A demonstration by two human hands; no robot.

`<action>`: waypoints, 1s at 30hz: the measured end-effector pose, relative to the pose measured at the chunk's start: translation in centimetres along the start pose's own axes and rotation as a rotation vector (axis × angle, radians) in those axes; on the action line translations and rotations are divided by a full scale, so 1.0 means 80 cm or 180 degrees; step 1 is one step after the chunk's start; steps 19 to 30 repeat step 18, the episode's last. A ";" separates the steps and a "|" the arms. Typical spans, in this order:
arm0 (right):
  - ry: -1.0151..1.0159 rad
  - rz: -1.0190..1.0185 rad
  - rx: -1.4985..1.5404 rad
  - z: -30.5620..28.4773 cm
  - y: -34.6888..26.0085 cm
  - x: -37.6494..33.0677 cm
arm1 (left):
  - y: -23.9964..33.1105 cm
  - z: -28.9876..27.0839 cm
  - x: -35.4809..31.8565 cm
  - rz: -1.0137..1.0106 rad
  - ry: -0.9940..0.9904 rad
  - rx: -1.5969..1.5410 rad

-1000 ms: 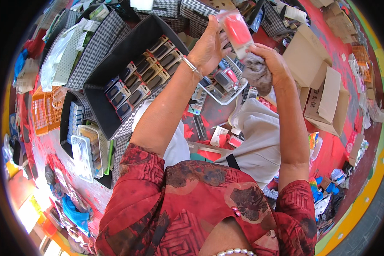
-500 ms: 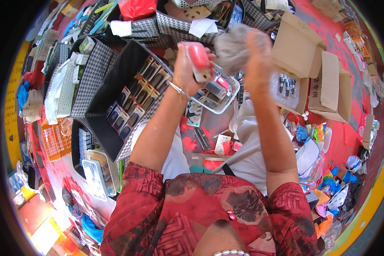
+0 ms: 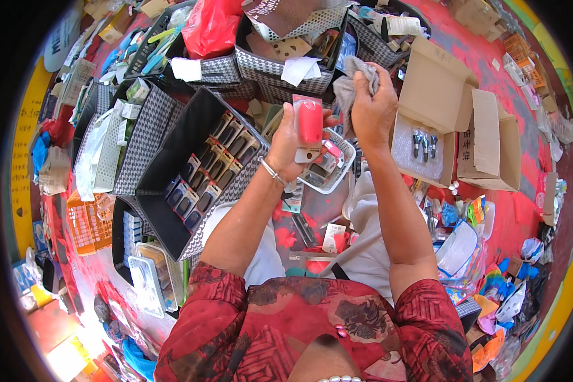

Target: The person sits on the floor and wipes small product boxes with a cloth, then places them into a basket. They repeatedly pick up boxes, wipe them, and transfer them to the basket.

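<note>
My left hand (image 3: 291, 145) holds up a red item in a clear blister pack (image 3: 309, 126), gripped from the left and below. My right hand (image 3: 370, 102) is closed around a crumpled grey cloth (image 3: 353, 79), raised just right of the pack. Both hands hover above a small clear plastic basket (image 3: 335, 173) with several packaged items in it. A silver bracelet sits on my left wrist.
A black checked fabric bin (image 3: 172, 172) with rows of packaged goods stands to the left. An open cardboard box (image 3: 426, 121) with small items sits to the right. More checked bins, a red bag (image 3: 213, 25) and scattered packages crowd the red floor.
The view has shifted, so both hands sit lower and more central. The red pack stays in my left hand; my right hand with the grey cloth has drawn slightly away to its right.
</note>
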State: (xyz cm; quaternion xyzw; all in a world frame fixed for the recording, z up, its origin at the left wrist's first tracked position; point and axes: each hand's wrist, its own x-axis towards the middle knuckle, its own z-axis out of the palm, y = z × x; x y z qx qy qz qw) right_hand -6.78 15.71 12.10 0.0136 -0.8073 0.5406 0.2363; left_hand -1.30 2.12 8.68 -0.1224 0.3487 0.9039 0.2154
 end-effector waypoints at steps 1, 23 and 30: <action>-0.0242 -0.0325 -0.0166 0.004 -0.005 -0.007 | 0.000 -0.003 0.001 -0.0076 0.0130 -0.0079; -0.1944 0.1612 0.1505 -0.029 -0.016 -0.032 | 0.046 -0.057 0.015 0.0684 -0.0577 -0.0821; -0.1944 0.1612 0.1505 -0.029 -0.016 -0.032 | 0.046 -0.057 0.015 0.0684 -0.0577 -0.0821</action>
